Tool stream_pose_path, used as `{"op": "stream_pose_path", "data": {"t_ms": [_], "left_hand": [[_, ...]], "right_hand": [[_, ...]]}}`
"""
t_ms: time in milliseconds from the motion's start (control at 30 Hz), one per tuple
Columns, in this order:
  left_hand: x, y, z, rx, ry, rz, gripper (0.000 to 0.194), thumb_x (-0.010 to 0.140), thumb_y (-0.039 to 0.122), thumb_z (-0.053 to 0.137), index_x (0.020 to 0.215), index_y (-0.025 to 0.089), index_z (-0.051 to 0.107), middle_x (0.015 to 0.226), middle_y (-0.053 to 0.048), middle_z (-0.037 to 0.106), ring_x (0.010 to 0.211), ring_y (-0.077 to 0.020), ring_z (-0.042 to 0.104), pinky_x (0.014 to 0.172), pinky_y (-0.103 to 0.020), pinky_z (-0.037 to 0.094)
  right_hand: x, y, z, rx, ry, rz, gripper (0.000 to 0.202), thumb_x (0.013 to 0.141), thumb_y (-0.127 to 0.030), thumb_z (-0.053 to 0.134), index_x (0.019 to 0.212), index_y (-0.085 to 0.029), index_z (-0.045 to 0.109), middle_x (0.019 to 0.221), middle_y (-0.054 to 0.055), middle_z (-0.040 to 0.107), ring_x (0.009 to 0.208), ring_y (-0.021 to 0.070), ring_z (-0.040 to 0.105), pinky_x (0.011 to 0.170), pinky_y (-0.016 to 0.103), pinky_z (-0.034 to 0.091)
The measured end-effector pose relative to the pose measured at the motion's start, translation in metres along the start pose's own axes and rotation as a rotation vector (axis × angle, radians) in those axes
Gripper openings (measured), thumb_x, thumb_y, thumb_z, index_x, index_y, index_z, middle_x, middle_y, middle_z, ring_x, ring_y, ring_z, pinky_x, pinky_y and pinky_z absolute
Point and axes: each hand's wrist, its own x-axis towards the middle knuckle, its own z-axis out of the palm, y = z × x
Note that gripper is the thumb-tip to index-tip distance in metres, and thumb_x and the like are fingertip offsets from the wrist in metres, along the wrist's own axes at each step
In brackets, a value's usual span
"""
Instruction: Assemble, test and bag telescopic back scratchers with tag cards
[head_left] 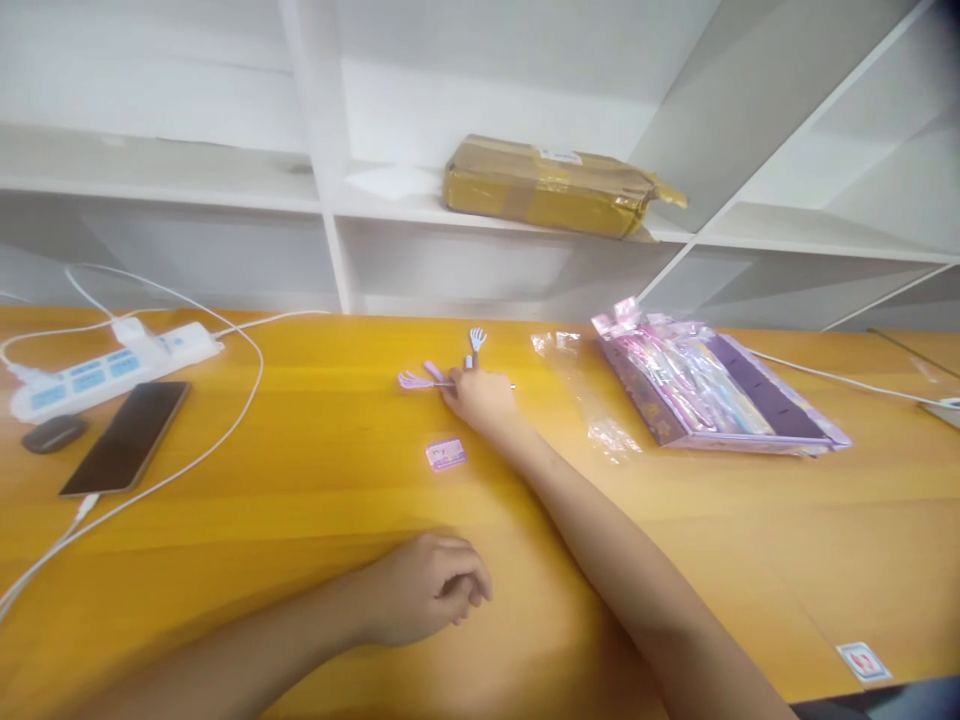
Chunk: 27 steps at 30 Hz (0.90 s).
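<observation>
My right hand (482, 402) reaches to the back middle of the wooden table, its fingers closed around the thin rod of a pink hand-shaped stick (415, 381). Just behind it lies a light blue hand-shaped stick (478, 341), partly hidden by the fingers. A small pink and purple card (446, 454) rests on the table in front of that hand. Nearer to me, my left hand (435, 590) hovers or rests over the table with its fingers curled in. Nothing shows in it.
At right, a purple box (806, 425) holds wrapped packets, beside clear plastic wrappers (613, 440). A phone (127, 440), power strip (94, 380), earbud case (55, 433) and white cables occupy the left. A taped parcel (547, 185) sits on the shelf. A sticker (864, 662) lies front right.
</observation>
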Motion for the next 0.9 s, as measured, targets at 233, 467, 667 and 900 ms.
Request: {"op": "stream_pose_path", "data": {"t_ms": [233, 467, 667, 900], "left_hand": [[0.003, -0.013, -0.003, -0.581, 0.142, -0.094, 0.029, 0.103, 0.034, 0.056, 0.13, 0.022, 0.056, 0.124, -0.011, 0.064, 0.075, -0.0133, 0.071, 0.073, -0.033, 0.06], [0.017, -0.012, -0.018, -1.124, 0.372, -0.149, 0.037, 0.094, 0.047, 0.072, 0.112, 0.016, 0.064, 0.114, -0.012, 0.07, 0.102, -0.025, 0.072, 0.096, -0.046, 0.058], [0.013, -0.016, -0.015, -1.093, 0.33, -0.233, 0.045, 0.088, 0.054, 0.079, 0.09, 0.016, 0.055, 0.065, 0.007, 0.046, 0.051, -0.004, 0.04, 0.051, -0.018, 0.029], [0.012, -0.019, -0.015, -1.006, 0.25, -0.206, 0.041, 0.098, 0.055, 0.066, 0.105, 0.016, 0.062, 0.07, 0.005, 0.046, 0.055, -0.0059, 0.035, 0.053, -0.022, 0.026]], "right_hand": [[-0.044, -0.016, -0.035, 0.305, -0.04, -0.09, 0.023, 0.098, -0.046, 0.057, 0.096, -0.025, 0.066, 0.079, 0.0, 0.069, 0.07, 0.0167, 0.064, 0.062, 0.025, 0.044], [-0.134, -0.006, -0.041, 0.753, -0.106, -0.109, 0.019, 0.096, -0.046, 0.062, 0.099, -0.029, 0.072, 0.079, -0.001, 0.069, 0.066, 0.0172, 0.059, 0.06, 0.028, 0.042], [-0.133, 0.044, -0.013, 1.429, 0.201, 0.127, 0.043, 0.101, -0.063, 0.05, 0.084, -0.026, 0.065, 0.066, -0.001, 0.046, 0.059, 0.0174, 0.051, 0.057, 0.031, 0.045], [-0.129, 0.064, 0.016, 1.517, 0.234, 0.217, 0.059, 0.1, -0.071, 0.047, 0.079, -0.02, 0.068, 0.063, -0.002, 0.035, 0.052, 0.0114, 0.034, 0.05, 0.028, 0.026]]}}
